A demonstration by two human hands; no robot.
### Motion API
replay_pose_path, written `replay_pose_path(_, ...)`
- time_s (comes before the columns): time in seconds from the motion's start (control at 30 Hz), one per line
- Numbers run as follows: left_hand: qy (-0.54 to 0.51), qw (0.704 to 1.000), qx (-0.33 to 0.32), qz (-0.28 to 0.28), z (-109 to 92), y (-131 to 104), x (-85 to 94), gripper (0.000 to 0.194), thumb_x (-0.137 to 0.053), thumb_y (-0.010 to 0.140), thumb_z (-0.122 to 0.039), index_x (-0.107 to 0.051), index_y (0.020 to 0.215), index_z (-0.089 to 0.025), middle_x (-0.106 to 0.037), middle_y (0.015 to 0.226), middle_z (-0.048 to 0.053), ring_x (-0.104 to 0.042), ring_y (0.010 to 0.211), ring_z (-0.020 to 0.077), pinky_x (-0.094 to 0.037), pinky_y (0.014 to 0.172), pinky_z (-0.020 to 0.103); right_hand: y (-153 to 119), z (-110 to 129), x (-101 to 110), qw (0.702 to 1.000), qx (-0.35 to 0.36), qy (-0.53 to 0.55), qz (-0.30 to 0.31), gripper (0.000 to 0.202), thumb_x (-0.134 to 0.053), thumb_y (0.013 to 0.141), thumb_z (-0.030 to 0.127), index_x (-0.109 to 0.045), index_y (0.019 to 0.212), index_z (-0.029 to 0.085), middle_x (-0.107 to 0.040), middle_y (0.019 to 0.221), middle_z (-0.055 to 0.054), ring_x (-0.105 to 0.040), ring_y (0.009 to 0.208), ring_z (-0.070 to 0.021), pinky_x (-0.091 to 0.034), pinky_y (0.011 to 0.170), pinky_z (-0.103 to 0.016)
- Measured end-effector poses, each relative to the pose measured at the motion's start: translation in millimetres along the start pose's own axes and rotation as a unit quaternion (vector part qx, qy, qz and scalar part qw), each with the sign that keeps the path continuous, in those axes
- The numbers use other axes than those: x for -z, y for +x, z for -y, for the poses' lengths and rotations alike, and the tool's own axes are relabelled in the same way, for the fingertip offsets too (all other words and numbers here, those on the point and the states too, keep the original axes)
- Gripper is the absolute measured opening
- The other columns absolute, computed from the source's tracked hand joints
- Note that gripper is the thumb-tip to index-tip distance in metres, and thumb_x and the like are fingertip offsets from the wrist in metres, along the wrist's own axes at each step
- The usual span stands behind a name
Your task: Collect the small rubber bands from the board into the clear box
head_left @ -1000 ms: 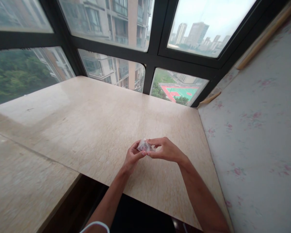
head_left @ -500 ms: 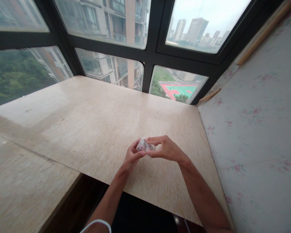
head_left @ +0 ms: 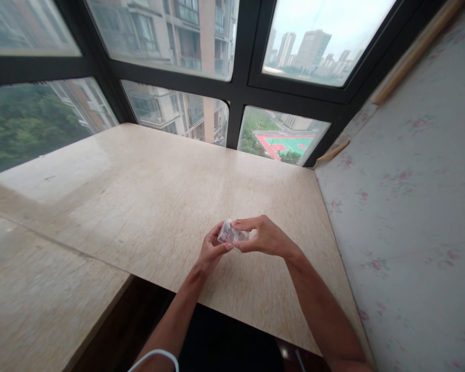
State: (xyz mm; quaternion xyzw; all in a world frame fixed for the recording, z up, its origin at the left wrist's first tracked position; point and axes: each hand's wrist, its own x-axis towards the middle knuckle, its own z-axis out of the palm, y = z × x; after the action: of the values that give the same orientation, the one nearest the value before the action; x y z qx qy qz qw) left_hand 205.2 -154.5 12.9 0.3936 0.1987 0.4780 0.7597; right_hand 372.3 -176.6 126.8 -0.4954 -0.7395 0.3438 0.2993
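Between my two hands is a small clear plastic box with some reddish print or contents, too small to make out. My left hand is closed around its left side, with the thumb along the near edge. From the right, my right hand pinches the box, fingers on the far edge and thumb on the near one. Both hands are just above the beige marble-look countertop, near its front edge. The fingers cover part of the box.
Dark-framed windows rise behind the counter. A wall with floral paper bounds the right side, with torn brown edging at the corner. At lower left, the counter has a seam and a dark gap below.
The view has shifted very slightly. Both hands keep their hold on the plastic box in nearly the same place.
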Motion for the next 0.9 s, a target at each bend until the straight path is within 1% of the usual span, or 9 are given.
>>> replay_pose_path(0.07,-0.005,1.000,0.001,0.003,2,-1,0.8,0.063,-0.079,0.061,-0.028,-0.057,0.119,-0.018,-0.065,0.110,0.012,-0.061,0.101,0.0283,-0.047,0.084,0.037,-1,0,2,1.000,-0.018,0.018,0.004,0.034,-0.071,0.069,0.026,-0.073,0.103,0.023,-0.068,0.114,-0.004,-0.063,0.105,-0.0232,-0.049,0.089,-0.030)
replay_pose_path(0.13,-0.018,1.000,0.003,0.013,2,-2,0.5,0.063,-0.079,0.062,-0.029,-0.056,0.120,-0.018,-0.065,0.110,0.012,-0.061,0.103,0.0289,-0.047,0.085,0.038,-2,-3,5,0.998,-0.045,0.036,0.011,0.037,-0.069,0.071,0.026,-0.071,0.108,0.022,-0.071,0.108,-0.003,-0.067,0.093,-0.0212,-0.052,0.078,-0.028)
replay_pose_path(0.27,-0.045,0.998,0.008,0.047,-2,-3,-4.1,0.059,-0.076,0.065,-0.033,-0.057,0.119,-0.017,-0.064,0.112,0.012,-0.057,0.109,0.0304,-0.044,0.092,0.042,-3,-9,10,0.992,-0.088,0.087,0.039,0.047,-0.072,0.071,0.034,-0.067,0.116,0.020,-0.074,0.085,-0.001,-0.065,0.067,-0.0148,-0.051,0.058,-0.024)
replay_pose_path(0.33,-0.066,0.996,0.016,0.060,-6,-3,-6.6,0.056,-0.073,0.068,-0.038,-0.058,0.117,-0.017,-0.063,0.114,0.013,-0.054,0.113,0.0318,-0.041,0.095,0.045,-3,-10,13,0.983,-0.100,0.147,0.035,0.050,-0.075,0.069,0.036,-0.067,0.115,0.018,-0.074,0.085,-0.002,-0.066,0.069,-0.0153,-0.053,0.061,-0.025)
replay_pose_path(0.43,-0.110,0.992,0.032,0.053,-11,-4,-7.0,0.049,-0.068,0.072,-0.044,-0.060,0.112,-0.018,-0.062,0.118,0.011,-0.051,0.118,0.0316,-0.037,0.100,0.046,-2,-7,16,0.962,-0.116,0.247,0.004,0.048,-0.077,0.067,0.037,-0.069,0.110,0.018,-0.072,0.102,-0.005,-0.067,0.089,-0.0200,-0.055,0.078,-0.031)
replay_pose_path(0.5,-0.144,0.988,0.039,0.038,-13,-4,-5.5,0.044,-0.065,0.074,-0.045,-0.062,0.109,-0.020,-0.061,0.120,0.008,-0.050,0.120,0.0288,-0.035,0.104,0.043,-2,-5,18,0.952,-0.126,0.279,-0.022,0.047,-0.078,0.066,0.038,-0.070,0.109,0.019,-0.069,0.111,-0.006,-0.065,0.099,-0.0220,-0.052,0.088,-0.036)
replay_pose_path(0.6,-0.193,0.980,0.046,0.025,-16,-4,-3.2,0.041,-0.059,0.077,-0.046,-0.063,0.109,-0.021,-0.060,0.123,0.005,-0.051,0.119,0.0253,-0.035,0.106,0.041,-4,-7,19,0.955,-0.126,0.261,-0.064,0.052,-0.078,0.066,0.039,-0.067,0.113,0.020,-0.065,0.119,-0.008,-0.062,0.106,-0.0234,-0.050,0.093,-0.040)
replay_pose_path(0.73,-0.227,0.971,0.067,0.027,-19,-4,-2.4,0.048,-0.055,0.078,-0.049,-0.061,0.114,-0.018,-0.064,0.114,0.008,-0.056,0.111,0.0245,-0.036,0.105,0.041,-16,-12,15,0.966,-0.127,0.207,-0.093,0.057,-0.077,0.067,0.043,-0.064,0.117,0.018,-0.062,0.123,-0.012,-0.061,0.108,-0.0255,-0.051,0.092,-0.043)
replay_pose_path(0.9,-0.220,0.971,0.093,-0.001,-21,-3,1.0,0.056,-0.051,0.079,-0.050,-0.057,0.119,-0.012,-0.065,0.108,0.012,-0.060,0.103,0.0225,-0.040,0.100,0.039,-62,-31,9,0.962,-0.161,0.187,-0.112,0.055,-0.076,0.069,0.044,-0.064,0.117,0.019,-0.062,0.123,-0.013,-0.062,0.106,-0.0258,-0.053,0.088,-0.043)
